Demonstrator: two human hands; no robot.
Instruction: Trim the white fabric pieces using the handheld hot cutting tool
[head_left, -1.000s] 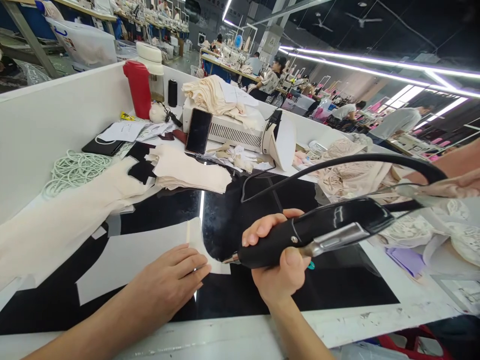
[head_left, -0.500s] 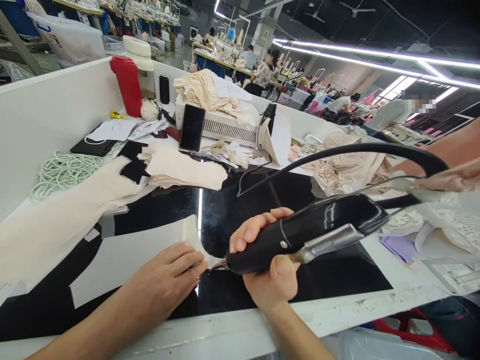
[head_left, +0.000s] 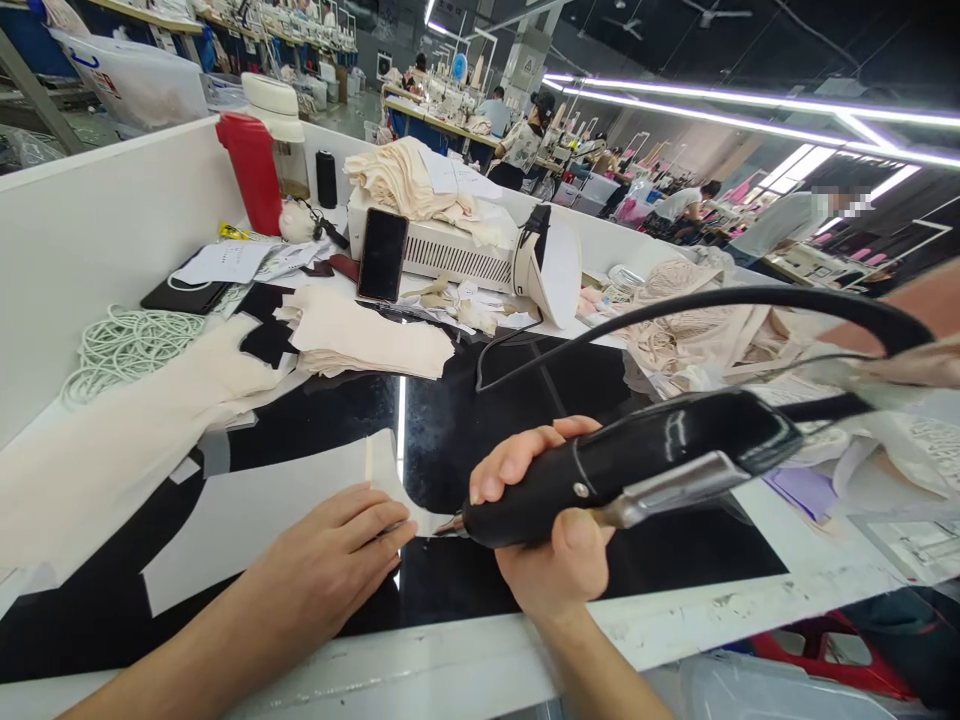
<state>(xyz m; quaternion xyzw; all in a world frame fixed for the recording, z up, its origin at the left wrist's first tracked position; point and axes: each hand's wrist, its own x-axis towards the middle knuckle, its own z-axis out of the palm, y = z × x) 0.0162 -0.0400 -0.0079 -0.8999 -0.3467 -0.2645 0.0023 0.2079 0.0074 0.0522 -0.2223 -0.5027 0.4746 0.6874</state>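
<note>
A black glue gun (head_left: 536, 495) with a silver lever and a pointed metal nozzle (head_left: 452, 525) is in my right hand (head_left: 555, 560). My fingers wrap over its body and my thumb lies below, by the lever. The nozzle is at the curved edge of a pale fabric piece (head_left: 277, 510), which lies on the glossy black board (head_left: 480, 400). My left hand (head_left: 341, 550) rests on this piece, fingers together, holding its edge just left of the nozzle. My left thumb is mostly hidden.
A thick black hose (head_left: 720, 297) arches from the gun's rear. Beyond lie stacked cream panels (head_left: 367, 335), a phone (head_left: 383, 255), a white machine (head_left: 457, 262) and pale green cord (head_left: 135, 350). A long cream cloth (head_left: 142, 430) covers the left; fabric heaps (head_left: 697, 310) lie right.
My right hand and the glue gun have shifted slightly to the right, the nozzle moving a little along the fabric's edge. My left hand has stayed almost still.
</note>
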